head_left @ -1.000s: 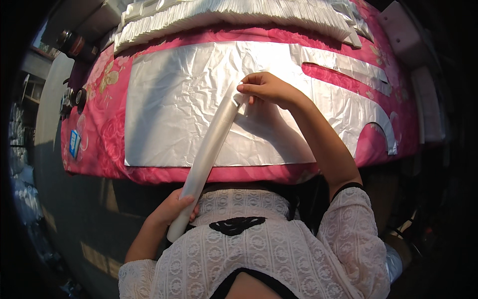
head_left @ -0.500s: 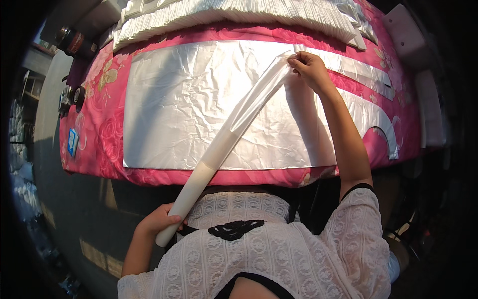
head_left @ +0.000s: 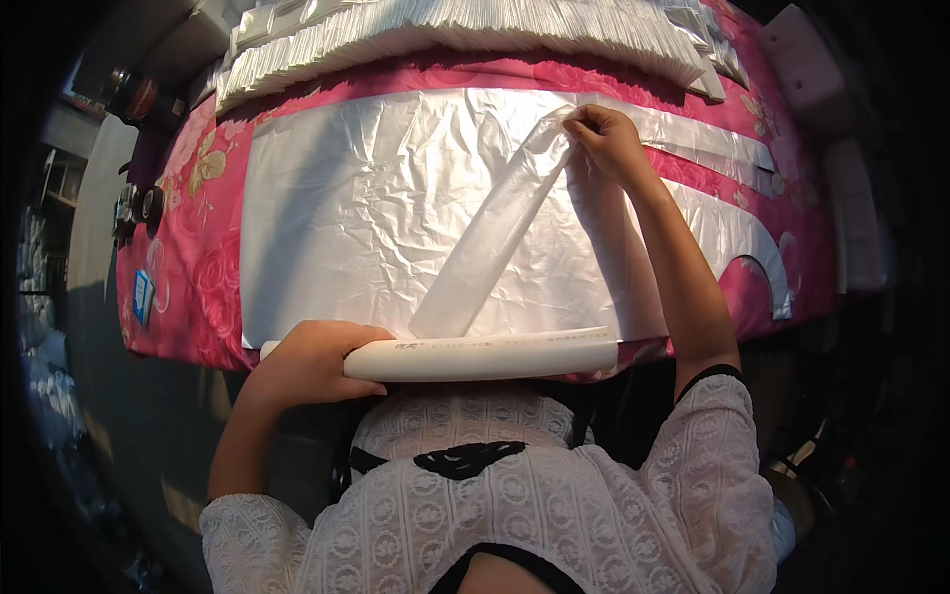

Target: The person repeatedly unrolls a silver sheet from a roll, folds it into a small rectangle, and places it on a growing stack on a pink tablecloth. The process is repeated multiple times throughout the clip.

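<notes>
Head view: left hand [head_left: 312, 361] wrapped round a white pipe [head_left: 485, 359], level along the near edge of the pink cloth [head_left: 203, 257], seemingly to steady it; right hand [head_left: 612, 144] pinching a clear sleeve [head_left: 500, 223] by its upper end, probably keeping it stretched long; sleeve slants over the flat silvery bag [head_left: 336, 218], lower end beside pipe, contact unclear.

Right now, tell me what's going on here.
The person's left hand grips a white tube, held crosswise by the near edge of the pink flowered cloth. The right hand pinches the far end of a long strip of pale film, which slants over a wrinkled white sheet. Beyond lies a row of stacked white pieces.
</notes>
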`<action>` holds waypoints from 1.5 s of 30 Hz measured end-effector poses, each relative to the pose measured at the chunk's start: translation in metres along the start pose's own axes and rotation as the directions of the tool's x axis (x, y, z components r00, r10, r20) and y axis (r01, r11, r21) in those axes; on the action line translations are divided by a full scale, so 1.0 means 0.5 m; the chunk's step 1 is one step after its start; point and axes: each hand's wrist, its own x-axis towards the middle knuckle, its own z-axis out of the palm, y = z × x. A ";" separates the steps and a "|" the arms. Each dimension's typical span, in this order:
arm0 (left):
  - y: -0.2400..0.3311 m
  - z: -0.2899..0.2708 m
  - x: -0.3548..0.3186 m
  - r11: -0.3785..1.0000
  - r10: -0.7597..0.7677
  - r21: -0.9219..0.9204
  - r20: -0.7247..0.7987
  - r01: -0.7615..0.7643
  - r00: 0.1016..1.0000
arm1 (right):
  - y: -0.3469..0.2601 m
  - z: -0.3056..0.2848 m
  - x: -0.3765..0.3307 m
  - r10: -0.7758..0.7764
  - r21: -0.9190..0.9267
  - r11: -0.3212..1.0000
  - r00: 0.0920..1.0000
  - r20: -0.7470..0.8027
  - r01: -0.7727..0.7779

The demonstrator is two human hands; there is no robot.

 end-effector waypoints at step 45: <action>-0.002 0.176 0.118 0.735 0.534 0.518 -0.044 -0.438 0.844 | -0.113 -0.063 -0.272 -0.262 -0.319 0.865 0.890 0.372 0.388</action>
